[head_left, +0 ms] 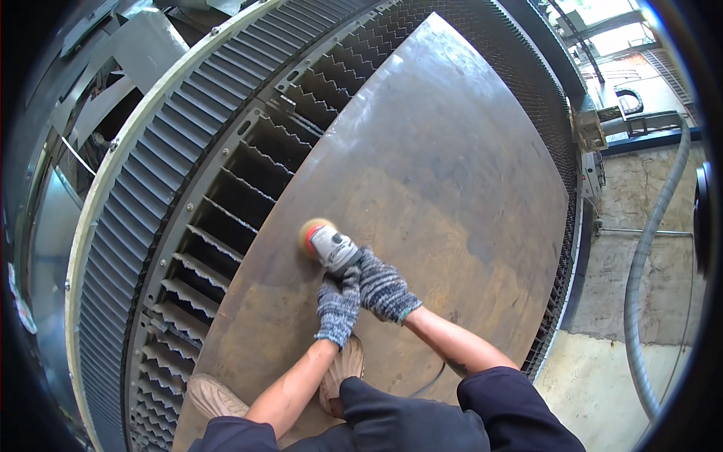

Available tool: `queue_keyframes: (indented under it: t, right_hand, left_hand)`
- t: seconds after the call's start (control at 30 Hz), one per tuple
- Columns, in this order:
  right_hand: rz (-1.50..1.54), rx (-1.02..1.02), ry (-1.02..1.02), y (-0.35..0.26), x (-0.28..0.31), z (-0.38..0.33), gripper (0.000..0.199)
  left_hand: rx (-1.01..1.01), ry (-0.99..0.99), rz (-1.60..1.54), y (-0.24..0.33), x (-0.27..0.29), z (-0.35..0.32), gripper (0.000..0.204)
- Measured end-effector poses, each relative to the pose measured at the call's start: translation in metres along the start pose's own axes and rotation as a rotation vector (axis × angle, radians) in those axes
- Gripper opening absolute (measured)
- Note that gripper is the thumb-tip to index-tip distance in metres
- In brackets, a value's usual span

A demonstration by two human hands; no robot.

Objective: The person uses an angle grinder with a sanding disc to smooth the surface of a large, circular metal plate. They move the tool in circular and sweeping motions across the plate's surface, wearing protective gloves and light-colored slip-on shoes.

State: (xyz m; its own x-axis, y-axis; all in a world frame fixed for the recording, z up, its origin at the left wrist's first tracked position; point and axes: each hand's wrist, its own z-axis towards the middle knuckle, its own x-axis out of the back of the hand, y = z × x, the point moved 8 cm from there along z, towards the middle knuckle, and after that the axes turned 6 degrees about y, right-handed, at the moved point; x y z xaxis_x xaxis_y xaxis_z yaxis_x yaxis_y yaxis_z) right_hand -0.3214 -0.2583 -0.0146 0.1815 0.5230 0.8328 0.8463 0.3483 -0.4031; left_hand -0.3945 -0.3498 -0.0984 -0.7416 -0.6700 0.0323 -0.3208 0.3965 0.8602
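An angle grinder (335, 249) with a grey-white body and an orange-yellow disc (310, 236) is held in both my gloved hands. My left hand (339, 307), in a grey knitted glove, is closed round the lower part of its body. Just right of it, my right hand (382, 286) is closed on the grinder too, in a matching glove. The disc looks blurred and lies at or just above a large brownish metal sheet (452, 173), near its left edge; I cannot tell whether it touches. My fingers partly hide the grinder's handle.
The sheet rests on a bed of jagged metal slats (203, 282) with dark gaps, left of it. Ribbed grey covering (162, 162) borders the slats. My shoes (215, 395) stand on the sheet. A cord (431, 380) trails by my right forearm. A grey hose (640, 279) hangs at right.
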Motion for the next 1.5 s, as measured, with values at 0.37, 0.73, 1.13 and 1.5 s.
queue_keyframes:
  t: [0.37, 0.73, 1.13, 1.5]
  right_hand:
    - [-0.077, -0.281, 0.163, 0.076, 0.109, 0.096, 0.064]
    - [-0.103, -0.26, 0.14, 0.083, 0.093, 0.089, 0.064]
    - [-0.148, -0.142, -0.058, 0.022, 0.03, -0.025, 0.078]
    - [-0.051, 0.199, 0.011, -0.051, 0.021, -0.036, 0.082]
  left_hand:
    - [0.14, -0.239, 0.265, 0.107, -0.129, 0.092, 0.066]
    - [0.122, -0.192, 0.291, 0.09, -0.118, 0.081, 0.071]
    - [0.088, -0.058, 0.025, 0.011, -0.035, -0.033, 0.053]
    - [0.2, -0.103, 0.046, -0.008, 0.027, -0.051, 0.041]
